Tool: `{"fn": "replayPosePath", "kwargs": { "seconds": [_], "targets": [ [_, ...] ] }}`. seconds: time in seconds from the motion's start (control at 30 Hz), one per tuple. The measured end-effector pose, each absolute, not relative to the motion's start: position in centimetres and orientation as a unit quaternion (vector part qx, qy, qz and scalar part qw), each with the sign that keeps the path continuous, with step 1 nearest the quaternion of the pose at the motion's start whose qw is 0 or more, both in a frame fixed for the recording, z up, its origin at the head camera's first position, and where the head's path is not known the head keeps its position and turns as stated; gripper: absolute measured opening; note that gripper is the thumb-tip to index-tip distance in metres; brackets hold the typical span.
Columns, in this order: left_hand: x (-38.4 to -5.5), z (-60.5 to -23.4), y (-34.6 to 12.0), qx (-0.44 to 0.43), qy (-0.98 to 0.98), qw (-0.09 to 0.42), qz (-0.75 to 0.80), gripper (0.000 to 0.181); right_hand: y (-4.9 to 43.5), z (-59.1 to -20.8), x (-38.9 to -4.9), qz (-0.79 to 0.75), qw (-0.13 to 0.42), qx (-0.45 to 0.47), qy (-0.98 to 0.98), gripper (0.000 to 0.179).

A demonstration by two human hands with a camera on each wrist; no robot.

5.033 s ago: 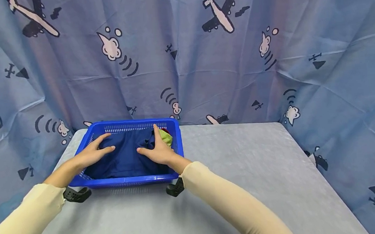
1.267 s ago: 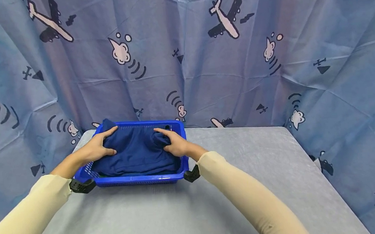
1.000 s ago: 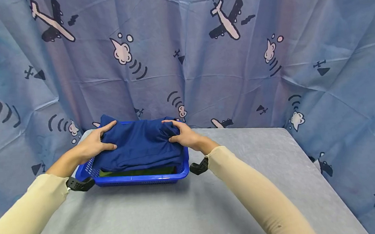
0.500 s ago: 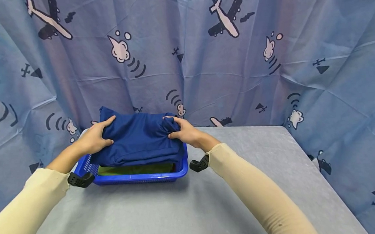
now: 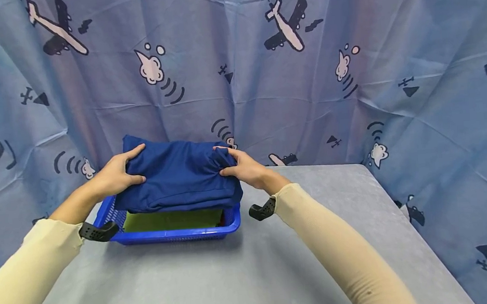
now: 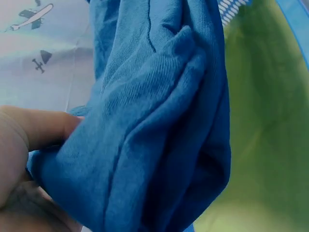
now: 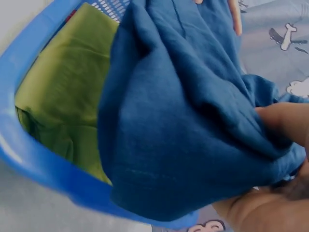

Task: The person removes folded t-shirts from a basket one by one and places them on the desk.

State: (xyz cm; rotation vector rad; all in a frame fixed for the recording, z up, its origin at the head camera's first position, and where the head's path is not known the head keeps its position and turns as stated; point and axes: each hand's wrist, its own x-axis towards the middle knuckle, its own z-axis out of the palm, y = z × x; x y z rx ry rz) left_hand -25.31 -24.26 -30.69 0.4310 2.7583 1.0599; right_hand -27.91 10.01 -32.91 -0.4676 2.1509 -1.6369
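A folded dark-blue garment (image 5: 176,175) hangs between both hands, lifted above the blue plastic basket (image 5: 168,234). My left hand (image 5: 117,175) pinches its left end, thumb in front and fingers behind. The right hand (image 5: 247,168) grips the bunched right end the same way. Soft folds and a seam of the garment (image 6: 154,106) fill the left wrist view. Below it, a folded green cloth (image 5: 171,220) lies in the basket, its back part hidden by the garment. In the right wrist view, the green cloth (image 7: 72,87) lies flat against the basket wall.
The basket stands on a grey table (image 5: 185,282), toward the back left. A bit of red (image 7: 71,16) shows beside the green cloth. Behind the table hangs a blue curtain (image 5: 201,68) printed with airplanes.
Both hands came together on the garment's ends and lifted it out of the basket, up and slightly back. The green cloth beneath came into view.
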Motion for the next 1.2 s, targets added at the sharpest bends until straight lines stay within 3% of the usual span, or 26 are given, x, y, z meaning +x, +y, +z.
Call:
{"fn": "replayPosePath", "kwargs": {
  "seconds": [0.47,1.2],
  "targets": [
    [-24.4,-30.4,-21.1,0.162,0.866,0.120,0.458,0.092,14.8,-31.6,-27.3,-0.581,0.234,-0.180,0.758,0.072],
    [-25.8,-32.7,-12.9,0.185,0.810,0.145,0.537,0.097,23.3,-31.8,-27.1,-0.608,0.217,-0.124,0.754,0.082]
  ]
}}
